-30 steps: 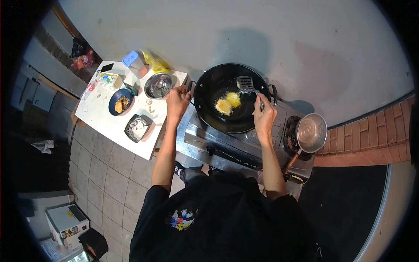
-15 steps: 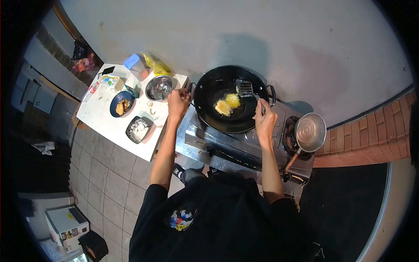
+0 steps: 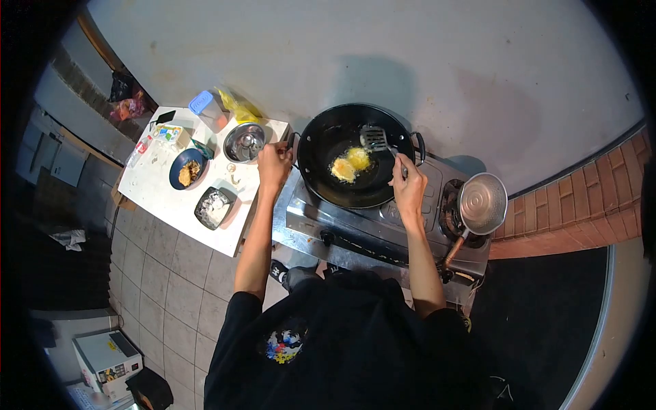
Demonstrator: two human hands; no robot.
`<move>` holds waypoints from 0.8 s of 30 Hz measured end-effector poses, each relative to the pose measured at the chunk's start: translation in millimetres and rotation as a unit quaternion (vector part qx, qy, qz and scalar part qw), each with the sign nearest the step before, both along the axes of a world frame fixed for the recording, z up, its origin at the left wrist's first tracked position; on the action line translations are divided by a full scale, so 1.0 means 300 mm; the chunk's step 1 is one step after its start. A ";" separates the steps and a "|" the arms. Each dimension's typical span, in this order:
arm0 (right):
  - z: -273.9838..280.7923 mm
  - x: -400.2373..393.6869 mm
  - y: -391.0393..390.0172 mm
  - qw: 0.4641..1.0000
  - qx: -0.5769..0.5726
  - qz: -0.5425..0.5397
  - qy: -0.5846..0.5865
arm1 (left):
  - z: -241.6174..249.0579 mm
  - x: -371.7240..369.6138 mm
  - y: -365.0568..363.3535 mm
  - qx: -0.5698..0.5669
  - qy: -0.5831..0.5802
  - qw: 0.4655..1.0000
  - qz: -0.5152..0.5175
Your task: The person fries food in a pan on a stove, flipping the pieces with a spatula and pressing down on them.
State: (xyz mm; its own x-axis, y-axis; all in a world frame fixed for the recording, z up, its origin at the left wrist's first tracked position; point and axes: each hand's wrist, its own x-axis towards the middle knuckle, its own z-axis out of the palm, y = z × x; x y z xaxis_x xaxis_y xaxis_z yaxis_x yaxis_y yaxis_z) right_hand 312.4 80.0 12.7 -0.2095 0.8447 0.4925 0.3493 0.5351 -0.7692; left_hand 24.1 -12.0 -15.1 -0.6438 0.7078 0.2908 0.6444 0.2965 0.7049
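Observation:
A large black wok (image 3: 328,188) sits on the stove, with two yellow pieces of food (image 3: 350,165) frying in oil. My right hand (image 3: 409,184) is wrapped round the handle of a slotted spatula (image 3: 375,138), whose head is in the wok above and right of the food. At the wok's left handle, my left hand (image 3: 274,164) has its fingers pressed together; what they hold, if anything, is too small to make out. Left of that hand stands a steel bowl (image 3: 244,142).
The white table (image 3: 154,198) holds a blue bowl of fried food (image 3: 188,169), a dark bowl of white powder (image 3: 213,208), a blue-lidded container (image 3: 208,109) and a yellow bag (image 3: 239,108). A saucepan (image 3: 482,203) rests on the right burner.
The view has shifted slightly. The spatula and both hands keep nearly the same places about the wok, and the food lies as before.

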 end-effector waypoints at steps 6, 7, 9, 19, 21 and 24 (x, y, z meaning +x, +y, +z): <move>-0.046 -0.006 0.015 0.999 0.002 -0.035 0.018 | -0.027 -0.017 0.008 0.012 -0.004 1.000 -0.001; -0.063 -0.006 0.030 0.999 0.017 -0.042 0.006 | -0.030 -0.020 0.011 0.016 0.002 1.000 -0.005; -0.053 -0.004 0.029 0.998 0.032 -0.050 -0.006 | -0.028 -0.018 0.013 0.012 0.007 1.000 -0.004; 0.083 0.036 -0.013 0.985 -0.033 -0.095 0.140 | -0.035 -0.021 0.007 0.034 0.019 0.999 -0.008; 0.099 0.045 -0.028 0.985 -0.046 -0.095 0.139 | -0.031 -0.020 0.008 0.030 0.013 0.999 -0.006; 0.124 0.048 -0.056 0.985 -0.078 -0.091 0.126 | -0.015 -0.007 0.005 0.028 0.000 1.000 -0.003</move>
State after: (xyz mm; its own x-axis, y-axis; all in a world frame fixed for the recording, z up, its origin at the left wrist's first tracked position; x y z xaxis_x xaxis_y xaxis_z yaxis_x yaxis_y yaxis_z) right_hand 326.9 63.3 49.9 0.0648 0.9268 0.3700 0.2156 0.3490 -0.9120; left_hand 22.0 -10.6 -19.6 -0.6393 0.6947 0.3297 0.6457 0.2522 0.7207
